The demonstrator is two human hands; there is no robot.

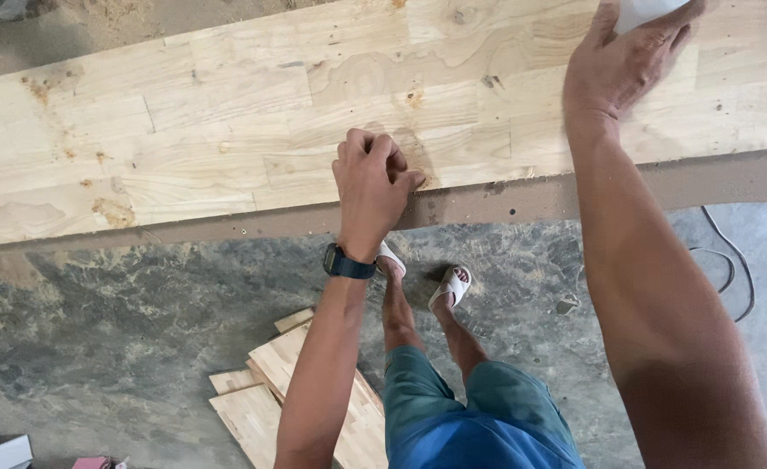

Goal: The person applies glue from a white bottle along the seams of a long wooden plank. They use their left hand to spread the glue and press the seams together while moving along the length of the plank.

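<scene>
Head view, looking down over a wide jointed pine panel (227,130) that is lying flat and running across the top of the frame, its near edge sitting along a brown support rail (574,195).

Left hand (370,187) is resting near the panel's front edge, fingers curling tight into a near fist, knuckles up, fingertips pressing at the edge. Cannot tell whether anything small is pinched inside this grip. A dark wristwatch (347,263) is sitting on that wrist.

Right hand (622,65) is reaching farther across the panel toward the top right, palm down, fingers closing over a pale white block (648,10), mostly cut off by the frame edge. The block is touching the wood.

Below the rail: grey mottled concrete floor (123,347), the person's feet in white sandals (451,285), blue-green shorts. A loose stack of short pine offcuts (257,404) is lying on the floor beside the left leg. A dark cable (735,260) is trailing at right.
</scene>
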